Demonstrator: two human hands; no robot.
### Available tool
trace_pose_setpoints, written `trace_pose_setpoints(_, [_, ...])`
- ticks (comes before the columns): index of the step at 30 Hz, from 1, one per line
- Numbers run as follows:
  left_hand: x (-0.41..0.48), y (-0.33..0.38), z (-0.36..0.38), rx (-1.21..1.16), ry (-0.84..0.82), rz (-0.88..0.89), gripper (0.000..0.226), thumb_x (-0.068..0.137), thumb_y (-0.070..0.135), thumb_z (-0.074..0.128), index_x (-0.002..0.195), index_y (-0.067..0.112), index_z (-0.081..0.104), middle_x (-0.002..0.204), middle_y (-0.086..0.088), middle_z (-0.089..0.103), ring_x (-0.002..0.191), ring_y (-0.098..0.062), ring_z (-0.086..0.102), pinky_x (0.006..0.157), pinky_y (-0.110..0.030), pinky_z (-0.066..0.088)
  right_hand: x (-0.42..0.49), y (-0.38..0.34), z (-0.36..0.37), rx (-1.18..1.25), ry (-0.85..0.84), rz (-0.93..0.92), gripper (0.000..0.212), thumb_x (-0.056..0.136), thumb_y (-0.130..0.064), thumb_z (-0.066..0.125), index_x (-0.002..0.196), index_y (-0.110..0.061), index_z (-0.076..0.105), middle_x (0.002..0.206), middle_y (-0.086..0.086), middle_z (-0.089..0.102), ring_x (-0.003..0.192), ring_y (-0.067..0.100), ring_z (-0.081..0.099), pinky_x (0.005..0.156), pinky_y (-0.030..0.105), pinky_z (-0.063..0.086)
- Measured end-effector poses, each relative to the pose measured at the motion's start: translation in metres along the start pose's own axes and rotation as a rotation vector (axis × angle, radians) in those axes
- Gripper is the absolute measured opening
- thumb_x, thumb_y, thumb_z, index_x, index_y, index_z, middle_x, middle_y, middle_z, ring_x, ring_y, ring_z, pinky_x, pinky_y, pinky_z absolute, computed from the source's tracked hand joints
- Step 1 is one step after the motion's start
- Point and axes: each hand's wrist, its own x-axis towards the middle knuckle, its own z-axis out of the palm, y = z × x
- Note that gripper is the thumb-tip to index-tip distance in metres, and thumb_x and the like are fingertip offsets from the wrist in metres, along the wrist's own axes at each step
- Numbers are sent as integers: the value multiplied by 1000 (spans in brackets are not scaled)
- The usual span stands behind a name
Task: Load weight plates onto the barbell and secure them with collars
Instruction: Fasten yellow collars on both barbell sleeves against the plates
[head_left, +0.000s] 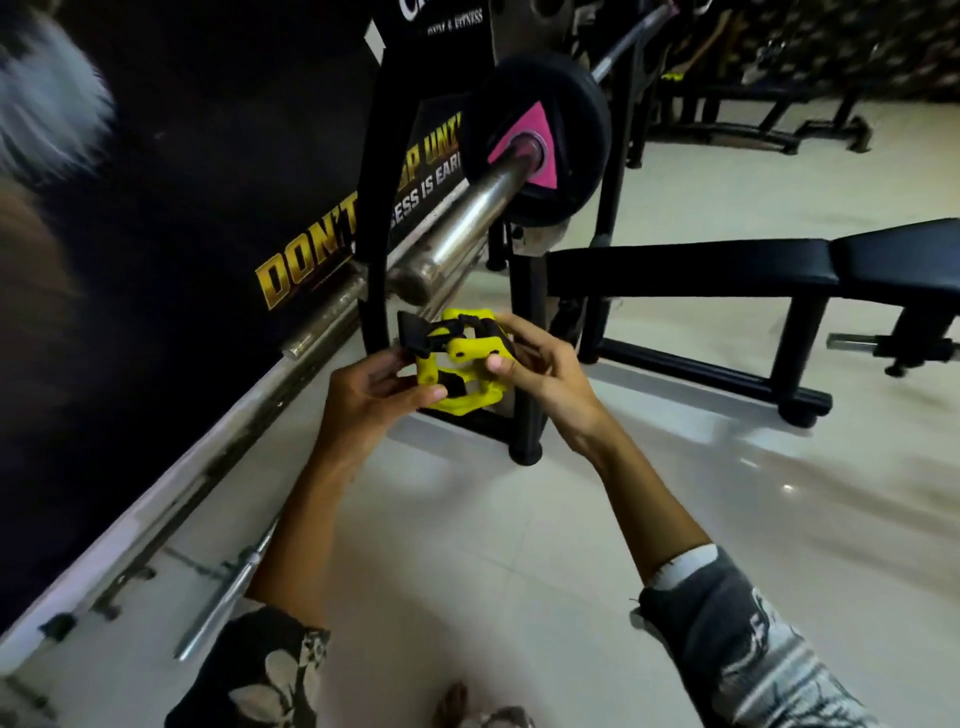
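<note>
A steel barbell sleeve (457, 234) juts toward me from the rack, its end just above my hands. One black weight plate (540, 140) with a pink triangle sits on the sleeve, far up near the rack upright. I hold two yellow clamp collars (462, 364) with black levers in front of me, below the sleeve's end. My left hand (374, 395) grips the lower collar from the left. From the right, my right hand (540, 369) pinches the upper collar with thumb and fingers.
A black bench (727, 270) stands to the right on the pale tiled floor (519, 545). The black rack upright (374, 208) rises just left of the sleeve. Spare bars (228, 597) lie along the dark banner wall at left. More equipment stands at the back right.
</note>
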Motion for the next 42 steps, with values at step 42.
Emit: trace_pose_setpoints(42, [316,-17,-24,8,-471,38,49,57,25,82,102,19,63,85,15,73,84,0,66,73,-11,49,203,29,-49,-7,649,-248,40,85,-2,58,125,-1,54,99,-3,72,94,11,65,72,22,56])
